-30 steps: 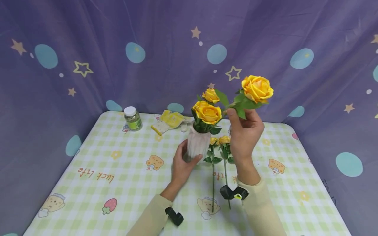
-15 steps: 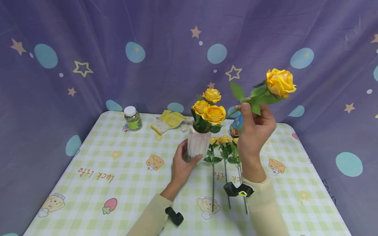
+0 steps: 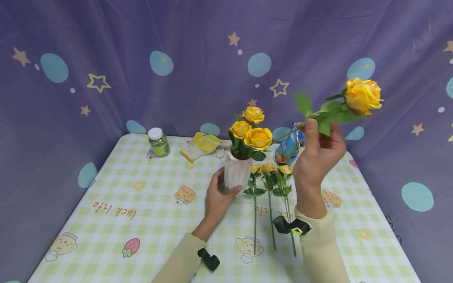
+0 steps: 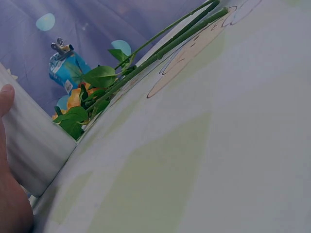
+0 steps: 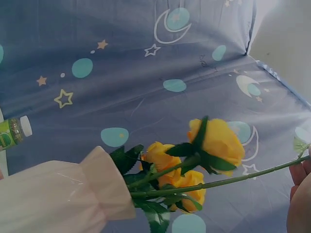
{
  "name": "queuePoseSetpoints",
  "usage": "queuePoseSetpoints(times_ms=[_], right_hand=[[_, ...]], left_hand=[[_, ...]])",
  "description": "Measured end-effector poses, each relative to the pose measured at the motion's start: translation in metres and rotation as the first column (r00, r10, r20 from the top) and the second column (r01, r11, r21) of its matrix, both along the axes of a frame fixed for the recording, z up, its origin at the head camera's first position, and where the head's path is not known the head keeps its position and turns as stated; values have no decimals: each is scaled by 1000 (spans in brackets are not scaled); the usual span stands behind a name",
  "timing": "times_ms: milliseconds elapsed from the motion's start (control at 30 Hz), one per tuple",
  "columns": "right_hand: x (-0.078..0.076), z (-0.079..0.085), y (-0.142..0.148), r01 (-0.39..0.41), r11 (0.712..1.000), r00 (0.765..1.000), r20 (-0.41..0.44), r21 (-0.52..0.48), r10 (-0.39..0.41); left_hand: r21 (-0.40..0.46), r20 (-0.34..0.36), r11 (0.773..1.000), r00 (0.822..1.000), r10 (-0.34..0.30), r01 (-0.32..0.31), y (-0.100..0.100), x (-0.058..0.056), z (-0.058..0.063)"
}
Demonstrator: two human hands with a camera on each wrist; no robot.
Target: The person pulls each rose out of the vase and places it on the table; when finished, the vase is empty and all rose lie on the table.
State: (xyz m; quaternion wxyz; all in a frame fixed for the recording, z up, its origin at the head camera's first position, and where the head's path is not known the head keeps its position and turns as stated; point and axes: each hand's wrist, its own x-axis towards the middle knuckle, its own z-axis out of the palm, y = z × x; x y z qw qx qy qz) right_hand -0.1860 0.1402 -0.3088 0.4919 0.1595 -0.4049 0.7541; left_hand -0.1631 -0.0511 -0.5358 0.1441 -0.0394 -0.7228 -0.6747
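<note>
My left hand [image 3: 218, 198] grips the side of a white ribbed vase [image 3: 236, 173] standing on the table, thumb across its front. Several yellow roses [image 3: 258, 138] rise from its mouth. To the right and above, my right hand [image 3: 318, 157] pinches the leafy stem of another yellow rose [image 3: 362, 96], whose bloom tilts to the right. In the right wrist view that stem [image 5: 233, 179] slants down to the vase mouth [image 5: 114, 184], its lower end hidden among the other flowers. The left wrist view catches part of the vase [image 4: 36, 145] beside the left thumb.
Three yellow roses with long stems [image 3: 270, 220] lie side by side right of the vase. Behind them stands a blue clipped bag [image 3: 287, 149]. A yellow-and-white glove [image 3: 203, 144] and a white-lidded jar [image 3: 159, 143] sit at the back left.
My right hand has moved right with the rose, drawing its bloom away from the vase. The blue bag and the third lying rose have come into sight. The left hand stays on the vase.
</note>
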Motion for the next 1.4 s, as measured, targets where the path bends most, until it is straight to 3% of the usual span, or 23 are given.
queuePoseSetpoints(times_ms=[400, 800, 1100, 1400], right_hand=[[4, 10, 15, 51, 992, 999, 10, -113, -51], [5, 5, 31, 74, 992, 997, 17, -106, -73], [4, -9, 42, 63, 996, 997, 48, -65, -60], [5, -40, 54, 37, 990, 982, 180, 135, -61]], left_hand=[[-30, -2, 1000, 1000, 7, -7, 1, 0, -1], [-32, -16, 999, 1000, 6, -6, 0, -1, -2], [-31, -5, 999, 1000, 7, -8, 0, -1, -1], [-16, -15, 1000, 1000, 3, -4, 0, -2, -3]])
